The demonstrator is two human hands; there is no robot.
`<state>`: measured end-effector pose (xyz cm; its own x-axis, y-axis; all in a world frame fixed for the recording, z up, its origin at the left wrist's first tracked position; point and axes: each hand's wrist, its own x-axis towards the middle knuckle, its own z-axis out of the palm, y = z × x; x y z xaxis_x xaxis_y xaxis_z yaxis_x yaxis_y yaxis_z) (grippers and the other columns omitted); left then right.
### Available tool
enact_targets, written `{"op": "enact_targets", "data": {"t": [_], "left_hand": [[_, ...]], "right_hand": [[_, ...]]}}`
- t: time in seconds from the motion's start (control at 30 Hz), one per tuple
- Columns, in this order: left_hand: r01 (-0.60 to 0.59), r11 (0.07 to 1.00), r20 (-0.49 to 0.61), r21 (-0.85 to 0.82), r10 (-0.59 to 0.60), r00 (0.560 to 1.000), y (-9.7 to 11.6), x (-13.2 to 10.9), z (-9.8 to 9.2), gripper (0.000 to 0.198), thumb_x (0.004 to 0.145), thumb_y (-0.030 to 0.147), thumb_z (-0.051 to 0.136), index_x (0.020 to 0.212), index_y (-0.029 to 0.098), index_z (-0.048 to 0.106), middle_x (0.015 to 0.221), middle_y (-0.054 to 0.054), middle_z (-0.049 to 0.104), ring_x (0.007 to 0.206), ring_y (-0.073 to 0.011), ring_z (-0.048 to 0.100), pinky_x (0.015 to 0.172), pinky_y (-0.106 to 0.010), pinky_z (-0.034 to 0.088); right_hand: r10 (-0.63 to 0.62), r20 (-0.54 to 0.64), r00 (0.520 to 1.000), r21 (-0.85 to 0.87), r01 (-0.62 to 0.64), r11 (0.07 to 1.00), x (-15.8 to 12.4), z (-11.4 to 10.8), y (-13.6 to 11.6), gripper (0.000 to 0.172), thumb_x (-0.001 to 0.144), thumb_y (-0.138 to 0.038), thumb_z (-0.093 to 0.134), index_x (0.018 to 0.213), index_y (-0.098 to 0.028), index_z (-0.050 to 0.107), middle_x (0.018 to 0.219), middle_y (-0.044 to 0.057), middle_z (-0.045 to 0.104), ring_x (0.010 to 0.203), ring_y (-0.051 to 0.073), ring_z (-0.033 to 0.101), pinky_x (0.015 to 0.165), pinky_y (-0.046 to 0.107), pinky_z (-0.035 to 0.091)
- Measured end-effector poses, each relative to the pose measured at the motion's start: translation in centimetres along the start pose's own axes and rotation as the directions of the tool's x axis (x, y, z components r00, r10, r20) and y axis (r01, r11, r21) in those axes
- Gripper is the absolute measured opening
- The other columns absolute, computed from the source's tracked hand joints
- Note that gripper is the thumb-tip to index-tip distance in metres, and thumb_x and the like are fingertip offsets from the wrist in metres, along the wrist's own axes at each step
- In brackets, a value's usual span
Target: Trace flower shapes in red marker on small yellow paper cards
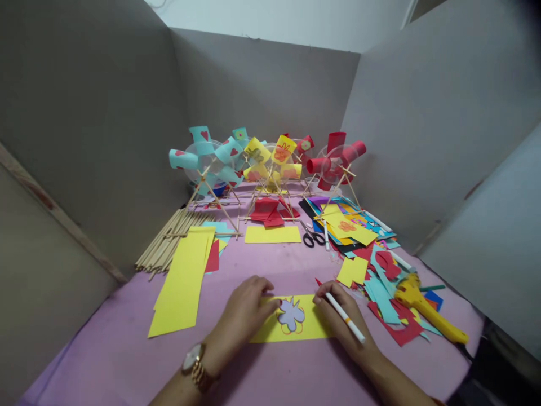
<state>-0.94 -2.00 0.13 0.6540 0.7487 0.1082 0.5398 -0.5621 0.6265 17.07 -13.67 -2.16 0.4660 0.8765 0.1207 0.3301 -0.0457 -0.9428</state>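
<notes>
A yellow paper strip [270, 332] lies flat on the table in front of me. On it is a lavender butterfly shape [291, 316] with a dark edge, and an orange outline shows around it. My left hand [249, 307] rests at the strip's left side, fingers loosely bent and apart, thumb tip beside the butterfly's left wing. At the strip's right end, my right hand [342, 313] is closed around a white marker pen [343, 316] with an orange band. The pen's red end points up and left, away from the paper.
Yellow strips [183, 282] and wooden sticks [169, 242] lie left. Behind stand paper-cup wheels on stick frames, one blue [203, 163], one yellow [273, 160], one red [338, 160]. Black-handled scissors [313, 239], paper scraps [382, 287] and a yellow glue gun [431, 310] are right.
</notes>
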Motion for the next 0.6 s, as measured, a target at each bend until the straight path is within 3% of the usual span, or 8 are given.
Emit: {"op": "enact_targets", "data": {"t": [0.2, 0.4, 0.5, 0.6], "left_hand": [[-0.045, 0.990, 0.096, 0.132, 0.033, 0.995, 1.0, 0.3, 2.5, 0.022, 0.063, 0.019, 0.065, 0.085, 0.018, 0.063, 0.090, -0.008, 0.060, 0.086, -0.0283, 0.054, 0.075, -0.038, 0.039], [-0.038, 0.999, 0.084, 0.036, 0.035, 0.996, 0.2, 0.5, 3.4, 0.006, 0.069, 0.014, 0.056, 0.072, 0.019, 0.058, 0.082, -0.004, 0.060, 0.082, -0.0223, 0.054, 0.071, -0.032, 0.038], [-0.002, 0.997, 0.051, -0.079, 0.006, 0.999, 0.0, 0.6, 2.2, 0.008, 0.076, 0.022, 0.053, 0.071, 0.019, 0.058, 0.078, -0.002, 0.062, 0.077, -0.0189, 0.056, 0.069, -0.028, 0.040], [0.099, 0.979, -0.042, -0.177, -0.108, 0.993, -1.2, 1.6, -1.2, 0.023, 0.082, 0.036, 0.046, 0.075, 0.020, 0.060, 0.073, 0.000, 0.062, 0.070, -0.0185, 0.057, 0.063, -0.027, 0.040]], "right_hand": [[-0.036, 0.059, 0.998, -0.029, 0.038, 0.999, -0.1, 0.3, -0.4, 0.008, 0.079, -0.028, 0.052, 0.075, -0.021, 0.051, 0.065, -0.002, 0.052, 0.059, 0.016, 0.047, 0.052, 0.024, 0.036], [0.007, 0.063, 0.998, -0.037, -0.005, 0.999, -0.1, 0.4, -0.5, 0.007, 0.079, -0.026, 0.048, 0.075, -0.021, 0.050, 0.066, -0.002, 0.052, 0.059, 0.016, 0.045, 0.052, 0.024, 0.033], [0.015, 0.064, 0.998, -0.018, -0.013, 1.000, -0.2, 0.2, -0.3, 0.005, 0.079, -0.025, 0.048, 0.076, -0.021, 0.050, 0.066, -0.002, 0.050, 0.059, 0.015, 0.044, 0.051, 0.024, 0.032], [0.029, 0.053, 0.998, 0.012, -0.030, 0.999, -0.3, 0.2, -0.2, 0.003, 0.079, -0.024, 0.049, 0.077, -0.021, 0.050, 0.066, -0.002, 0.050, 0.059, 0.015, 0.043, 0.051, 0.024, 0.032]]}}
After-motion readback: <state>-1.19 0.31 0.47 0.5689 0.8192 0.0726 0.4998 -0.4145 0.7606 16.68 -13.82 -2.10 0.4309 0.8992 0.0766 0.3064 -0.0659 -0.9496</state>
